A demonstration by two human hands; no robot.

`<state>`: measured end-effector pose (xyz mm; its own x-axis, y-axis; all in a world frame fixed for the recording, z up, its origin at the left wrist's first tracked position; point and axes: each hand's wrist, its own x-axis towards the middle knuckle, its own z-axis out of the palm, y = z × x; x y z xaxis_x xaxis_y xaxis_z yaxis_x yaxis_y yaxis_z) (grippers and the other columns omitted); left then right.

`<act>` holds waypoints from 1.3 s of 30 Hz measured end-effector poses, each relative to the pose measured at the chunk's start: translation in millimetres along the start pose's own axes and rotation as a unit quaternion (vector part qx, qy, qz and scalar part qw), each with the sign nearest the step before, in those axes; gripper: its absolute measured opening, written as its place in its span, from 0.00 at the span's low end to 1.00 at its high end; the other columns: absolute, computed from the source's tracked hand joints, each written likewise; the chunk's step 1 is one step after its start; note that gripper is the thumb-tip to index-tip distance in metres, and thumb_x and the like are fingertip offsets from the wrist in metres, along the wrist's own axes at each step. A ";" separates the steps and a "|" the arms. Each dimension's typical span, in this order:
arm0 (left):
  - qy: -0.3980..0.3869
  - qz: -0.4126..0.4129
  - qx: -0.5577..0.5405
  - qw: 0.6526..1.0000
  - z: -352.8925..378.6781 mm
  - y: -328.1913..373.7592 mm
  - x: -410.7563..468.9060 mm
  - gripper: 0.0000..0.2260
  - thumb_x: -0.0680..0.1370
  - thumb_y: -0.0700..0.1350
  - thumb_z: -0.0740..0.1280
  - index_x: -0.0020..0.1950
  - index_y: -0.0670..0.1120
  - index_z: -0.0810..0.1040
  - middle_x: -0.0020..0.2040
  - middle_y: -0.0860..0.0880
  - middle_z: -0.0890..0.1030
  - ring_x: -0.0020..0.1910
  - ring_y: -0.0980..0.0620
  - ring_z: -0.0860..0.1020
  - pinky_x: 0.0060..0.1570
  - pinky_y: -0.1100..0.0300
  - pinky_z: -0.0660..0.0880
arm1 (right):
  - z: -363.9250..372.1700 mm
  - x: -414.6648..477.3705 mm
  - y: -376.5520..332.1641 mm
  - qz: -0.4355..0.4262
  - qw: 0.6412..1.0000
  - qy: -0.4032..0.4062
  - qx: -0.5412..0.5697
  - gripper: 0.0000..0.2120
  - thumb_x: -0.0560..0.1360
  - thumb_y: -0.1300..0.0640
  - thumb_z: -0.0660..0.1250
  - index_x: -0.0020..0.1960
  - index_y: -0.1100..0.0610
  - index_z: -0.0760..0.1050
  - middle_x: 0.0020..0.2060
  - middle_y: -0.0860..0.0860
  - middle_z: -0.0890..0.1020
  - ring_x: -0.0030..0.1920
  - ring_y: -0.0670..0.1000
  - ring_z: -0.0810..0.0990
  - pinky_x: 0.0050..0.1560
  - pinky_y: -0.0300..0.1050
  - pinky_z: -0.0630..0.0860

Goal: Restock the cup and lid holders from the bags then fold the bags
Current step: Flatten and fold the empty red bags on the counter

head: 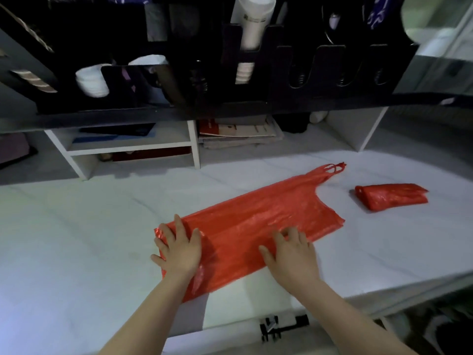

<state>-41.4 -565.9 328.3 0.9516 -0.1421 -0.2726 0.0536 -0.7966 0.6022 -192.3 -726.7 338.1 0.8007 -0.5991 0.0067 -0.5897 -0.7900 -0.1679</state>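
Note:
A red plastic bag (256, 221) lies flattened on the white table (76, 239), its handles pointing to the far right. My left hand (179, 249) presses flat on the bag's bottom end with fingers spread. My right hand (291, 254) rests on the bag's near edge, fingers slightly bent against the plastic. A second red bag (391, 196) lies folded into a small packet to the right. Above, the black cup and lid holder (256, 80) carries white cups (252, 24) and white lids (92, 82) in its slots.
A white shelf unit (128, 149) with books and papers stands under the holder at the back. A stack of papers (240, 134) lies beside it. A black clamp (281, 326) sits at the table's near edge.

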 end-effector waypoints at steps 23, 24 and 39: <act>-0.005 0.393 0.064 0.917 15.8 -2.9 -71.0 0.23 0.76 0.43 0.58 0.72 0.48 0.69 0.73 0.48 0.66 0.73 0.49 0.62 0.72 0.58 0.54 | 8.8 -3.3 85.1 -0.116 0.985 -0.125 -0.005 0.37 0.73 0.28 0.46 0.77 0.41 0.41 0.78 0.47 0.41 0.77 0.49 0.39 0.71 0.65 0.37; -0.018 0.422 0.069 0.904 23.2 4.3 -75.2 0.22 0.77 0.42 0.59 0.72 0.48 0.68 0.74 0.49 0.65 0.74 0.50 0.60 0.73 0.59 0.52 | 6.0 -1.2 96.0 -0.127 0.983 -0.130 -0.004 0.37 0.73 0.27 0.47 0.77 0.40 0.41 0.78 0.46 0.41 0.77 0.49 0.39 0.71 0.65 0.37; -0.071 0.344 0.223 0.909 115.9 44.1 -133.1 0.31 0.81 0.61 0.48 0.78 0.48 0.41 0.78 0.50 0.38 0.76 0.55 0.42 0.71 0.62 0.37 | -1.2 -50.6 214.2 -0.331 0.936 -0.105 -0.059 0.52 0.59 0.18 0.49 0.73 0.38 0.30 0.74 0.45 0.30 0.73 0.52 0.28 0.69 0.61 0.28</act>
<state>-200.8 -650.2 304.2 0.6631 -0.7461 -0.0593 -0.6981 -0.6451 0.3105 -359.3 -865.7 302.9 0.9906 0.0556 -0.1247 0.0452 -0.9954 -0.0844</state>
